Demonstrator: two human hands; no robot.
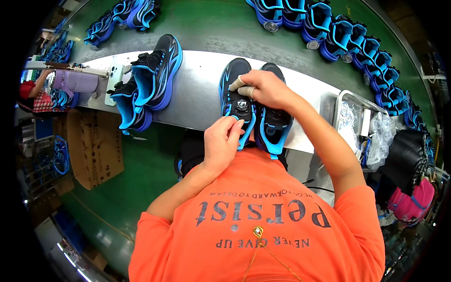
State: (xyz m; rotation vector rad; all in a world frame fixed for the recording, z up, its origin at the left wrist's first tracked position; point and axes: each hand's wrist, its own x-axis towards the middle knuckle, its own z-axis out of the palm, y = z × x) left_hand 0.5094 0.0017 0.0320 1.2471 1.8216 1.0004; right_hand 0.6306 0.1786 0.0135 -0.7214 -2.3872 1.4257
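Pinching shoe tongue [245,123]: left hand [221,143]; right hand [263,87] clasping shoe [236,94]; tray [348,97] holding bags [378,136].

Left of the fingers, 2 more shoes [145,84] lie on the surface [197,89]; a shoe row [357,42] curves beyond; a carton [94,145] sits lower left.

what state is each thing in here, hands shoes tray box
left hand: pinching at the left shoe's tongue
right hand: resting on the shoe pair, fingertips taped
shoe pair: side by side on the metal shelf, touching
second pair: on the shelf, untouched
tray: holding clear bags
cardboard box: lying on the floor
belt shoes: lined up in a row
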